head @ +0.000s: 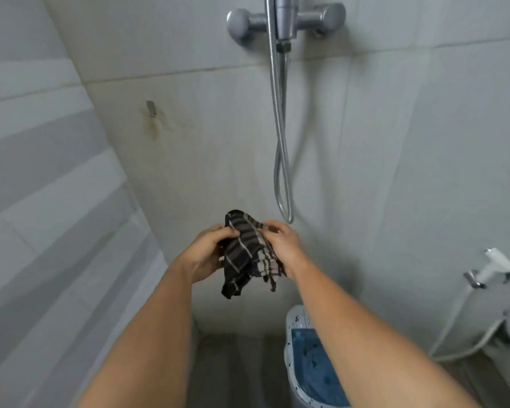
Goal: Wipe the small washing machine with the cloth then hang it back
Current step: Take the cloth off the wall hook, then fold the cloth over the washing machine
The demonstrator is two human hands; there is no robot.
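Presently, step: the cloth (249, 251) is bunched up in front of the tiled wall; wiping or rehanging cannot be told.
Left hand (206, 254): fingers curled round the cloth's left side.
Right hand (283, 245): cloth's right edge is pinched.
Washer (312, 363): low, under the right forearm.
Next: if wiping is done, a loop or corner must be found for the hook (150, 108).

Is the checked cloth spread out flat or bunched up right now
Bunched up. The cloth is crumpled between the left hand and right hand, its corners hanging loose below.
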